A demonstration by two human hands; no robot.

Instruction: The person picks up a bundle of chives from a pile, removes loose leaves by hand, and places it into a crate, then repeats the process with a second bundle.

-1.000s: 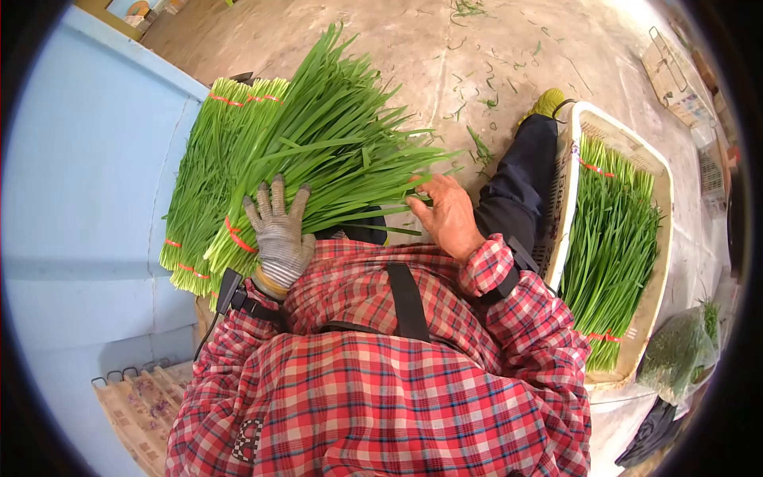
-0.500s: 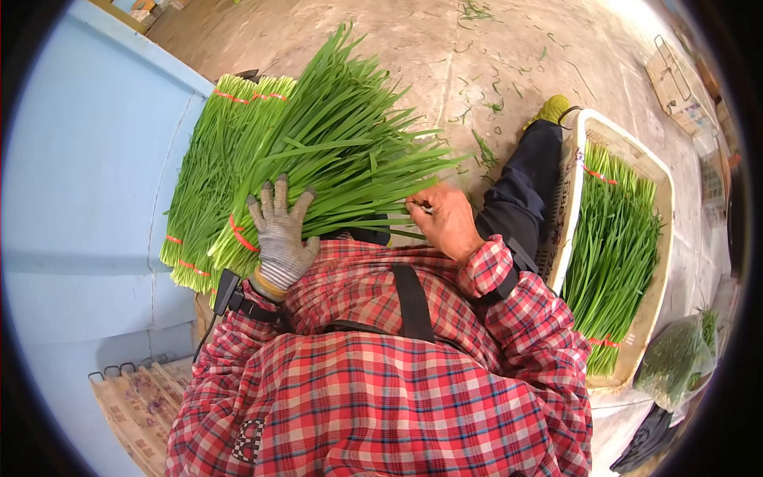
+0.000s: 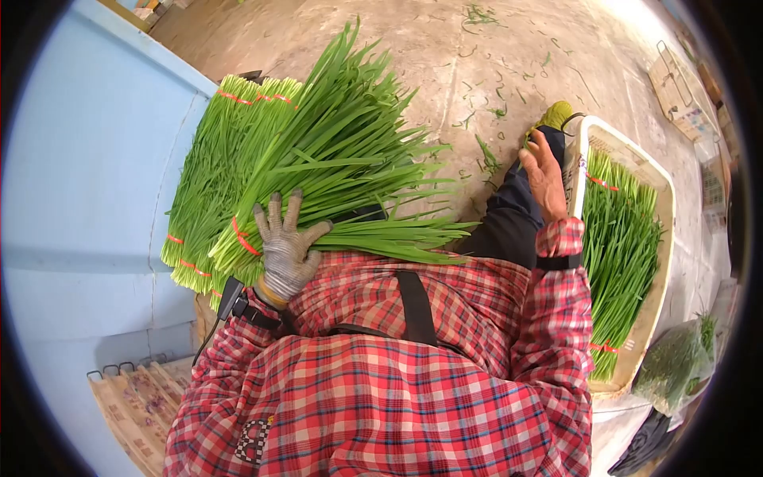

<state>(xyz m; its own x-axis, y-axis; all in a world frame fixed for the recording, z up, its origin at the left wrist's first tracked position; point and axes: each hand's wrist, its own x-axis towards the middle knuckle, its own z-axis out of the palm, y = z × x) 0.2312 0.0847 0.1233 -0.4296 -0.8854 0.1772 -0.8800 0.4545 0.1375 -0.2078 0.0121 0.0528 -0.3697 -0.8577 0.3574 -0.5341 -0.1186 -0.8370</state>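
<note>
A large bundle of garlic chives (image 3: 318, 167) lies across my lap, its pale stem ends tied with a red band and its leaves fanned out to the right. My left hand (image 3: 288, 246), in a grey striped glove, rests on the bundle just right of the band, fingers spread. Beyond it, more tied chives (image 3: 207, 175) are stacked at the left. My bare right hand (image 3: 544, 176) is away from the bundle, over my right leg and beside the white crate (image 3: 666, 199). Its fingers are stretched out, with a small green bit showing near the fingertips.
Tied chive bunches (image 3: 616, 262) fill the crate on my right. Leaf scraps (image 3: 487, 155) litter the concrete floor (image 3: 413, 48). A blue panel (image 3: 95, 159) rises on my left. At lower right sits a clear plastic bag (image 3: 675, 358) with greens in it.
My right hand has left the leaf tips, moved right and forward toward the crate, and its fingers have straightened. The near leaves now fan lower across my lap. My left hand stays on the bundle.
</note>
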